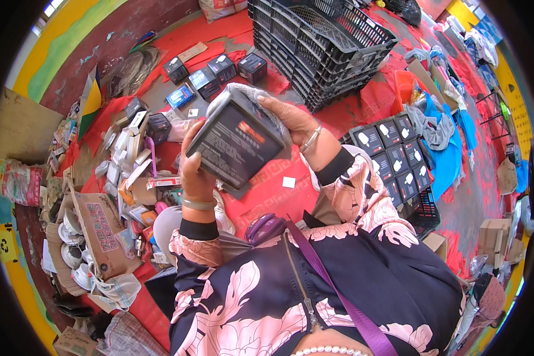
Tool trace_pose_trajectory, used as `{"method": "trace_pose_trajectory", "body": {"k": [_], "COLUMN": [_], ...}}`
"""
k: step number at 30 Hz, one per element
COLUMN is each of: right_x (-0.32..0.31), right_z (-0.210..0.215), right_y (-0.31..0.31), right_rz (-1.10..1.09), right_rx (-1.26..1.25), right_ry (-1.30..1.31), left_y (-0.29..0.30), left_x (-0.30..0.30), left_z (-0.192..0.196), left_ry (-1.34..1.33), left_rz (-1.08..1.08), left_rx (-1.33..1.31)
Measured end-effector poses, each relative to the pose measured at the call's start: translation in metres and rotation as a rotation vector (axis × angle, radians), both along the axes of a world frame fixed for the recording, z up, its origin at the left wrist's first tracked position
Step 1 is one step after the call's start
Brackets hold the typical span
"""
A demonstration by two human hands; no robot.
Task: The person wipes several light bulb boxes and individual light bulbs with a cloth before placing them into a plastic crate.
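A black box [236, 142] with an orange mark and pale print on its face is held up in front of me, tilted. My left hand [197, 173] grips its left side, thumb along the near edge. At the upper right, my right hand [296, 121] is closed on a grey cloth [272, 111], pressed against the box. The cloth drapes over the box's far edge, and part of it is hidden behind the box. Beyond it on the floor stand several similar dark boxes [204, 80], with a blue box [180, 95] among them.
Black plastic crates [320, 47] are stacked at the far side. To my right, another crate [426, 210] holds rows of black boxes [391, 148]. On the left lie a heap of small cartons [124, 148] and an open cardboard box [104, 234] of white items. Red sheeting [267, 196] covers the floor.
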State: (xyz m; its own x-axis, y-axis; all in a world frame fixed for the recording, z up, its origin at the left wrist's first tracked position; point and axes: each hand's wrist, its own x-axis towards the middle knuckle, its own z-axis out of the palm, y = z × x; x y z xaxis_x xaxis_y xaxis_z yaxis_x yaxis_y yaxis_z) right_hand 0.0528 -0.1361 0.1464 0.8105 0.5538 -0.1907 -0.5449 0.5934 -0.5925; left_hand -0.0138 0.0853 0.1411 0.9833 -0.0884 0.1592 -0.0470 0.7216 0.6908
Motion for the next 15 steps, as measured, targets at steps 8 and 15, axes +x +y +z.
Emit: {"method": "trace_pose_trajectory", "body": {"k": [8,15], "right_x": [-0.013,-0.010], "right_z": [-0.006,-0.004], "right_y": [0.009,0.016], "right_rz": [-0.158,-0.458], "right_rx": [0.085,-0.075], "right_ry": [-0.084,-0.131], "left_y": [0.010,-0.007], "left_x": [0.023,0.013], "left_z": [0.000,-0.009], "left_ry": [-0.108,-0.174], "left_rz": [0.360,0.223], "left_rx": [0.239,0.555]}}
